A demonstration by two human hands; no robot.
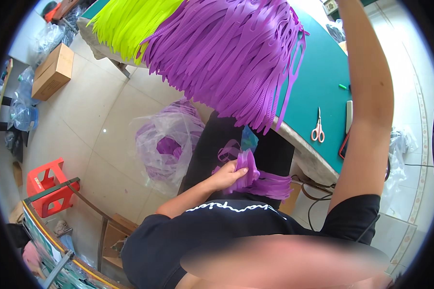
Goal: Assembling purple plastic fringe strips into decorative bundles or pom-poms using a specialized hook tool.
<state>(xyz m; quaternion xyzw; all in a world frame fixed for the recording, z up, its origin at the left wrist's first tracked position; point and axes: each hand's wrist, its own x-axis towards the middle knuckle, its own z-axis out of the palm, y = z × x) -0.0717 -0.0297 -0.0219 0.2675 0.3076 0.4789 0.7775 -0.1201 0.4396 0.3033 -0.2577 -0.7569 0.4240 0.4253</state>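
A great heap of long purple plastic strap ties (226,53) hangs over the near edge of the green-topped bench (318,86), their ends drooping toward six o'clock, with a smaller heap of neon yellow-green ties (125,19) lying beside it at ten o'clock. Below them, at eight o'clock from the purple heap, a clear plastic bag holding more purple ties (166,144) sits on the tiled floor (96,120). The step in hand looks like gathering: a small bundle of purple ties (258,178) lies across the person's lap, and the left hand (226,174) closes its grip around the bundle's end, fingers curled and pinching it. The right arm (366,111) reaches up toward twelve o'clock and its hand passes out of view, so its grip cannot be told. The next move likely calls for drawing more ties down to the lap bundle without tangling them. Pink-handled scissors (317,129) rest on the bench at three o'clock.
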